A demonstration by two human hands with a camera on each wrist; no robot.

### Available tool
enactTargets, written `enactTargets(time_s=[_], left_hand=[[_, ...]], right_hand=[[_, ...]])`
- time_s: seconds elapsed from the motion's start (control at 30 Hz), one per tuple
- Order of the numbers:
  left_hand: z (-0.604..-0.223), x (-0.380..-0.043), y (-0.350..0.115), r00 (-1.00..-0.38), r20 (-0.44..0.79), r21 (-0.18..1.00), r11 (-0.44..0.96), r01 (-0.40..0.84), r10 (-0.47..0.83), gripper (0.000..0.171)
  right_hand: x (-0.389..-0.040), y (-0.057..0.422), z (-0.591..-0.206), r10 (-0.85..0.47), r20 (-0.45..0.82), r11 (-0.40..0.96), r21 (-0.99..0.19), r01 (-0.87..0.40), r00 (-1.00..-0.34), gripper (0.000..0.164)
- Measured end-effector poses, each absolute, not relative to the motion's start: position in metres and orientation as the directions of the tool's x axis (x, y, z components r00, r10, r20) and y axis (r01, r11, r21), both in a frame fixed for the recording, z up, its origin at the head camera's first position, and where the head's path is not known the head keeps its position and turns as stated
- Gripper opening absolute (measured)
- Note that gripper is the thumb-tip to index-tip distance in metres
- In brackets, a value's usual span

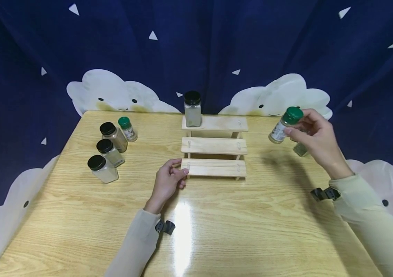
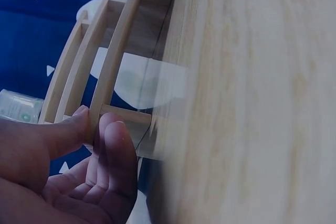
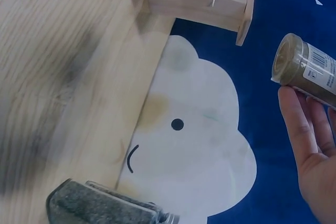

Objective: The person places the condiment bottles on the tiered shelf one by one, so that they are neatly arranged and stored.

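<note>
My left hand [image 1: 166, 181] pinches the left end of the lowest step of a three-tier wooden rack [image 1: 217, 167]. In the left wrist view, the thumb [image 2: 71, 132] lies on top of the board with the fingers below. Off to the right of the rack, my right hand [image 1: 319, 144] holds a green-capped spice jar [image 1: 279, 132] tilted above the table. The right wrist view shows the base and label of this spice jar [image 3: 317, 69]. Partly hidden behind that hand is another jar [image 1: 300, 149] with dark contents. A black-capped jar [image 1: 193, 115] stands on the top step's left end.
Left on the table [image 1: 78, 215] are three black-capped jars, one at the back [image 1: 117, 139], one in the middle [image 1: 113, 156] and one in front [image 1: 105, 172]. A smaller green-capped jar [image 1: 129, 132] stands beside them. A dark blue curtain [image 1: 196, 50] hangs behind the table.
</note>
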State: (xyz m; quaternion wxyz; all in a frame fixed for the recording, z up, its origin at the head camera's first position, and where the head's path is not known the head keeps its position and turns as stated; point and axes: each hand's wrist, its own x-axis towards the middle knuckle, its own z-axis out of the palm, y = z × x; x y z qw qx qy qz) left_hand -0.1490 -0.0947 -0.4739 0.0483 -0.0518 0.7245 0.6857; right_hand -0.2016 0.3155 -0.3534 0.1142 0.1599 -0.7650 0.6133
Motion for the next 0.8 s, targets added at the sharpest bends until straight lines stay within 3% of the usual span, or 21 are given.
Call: enactTargets(time_s=[0.33,0.8], left_hand=[[-0.473,-0.149,-0.095,-0.989,-0.145,0.987,0.063,-0.146,-0.008,0.047],[-0.473,-0.15,-0.095,-0.988,-0.153,0.987,0.053,-0.153,-0.007,0.047]], right_hand=[[-0.206,0.303,-0.35,-0.125,0.373,0.086,-0.919,-0.385,-0.919,0.037],[-0.216,0.274,-0.344,-0.172,0.394,0.11,-0.903,-0.415,-0.903,0.036]])
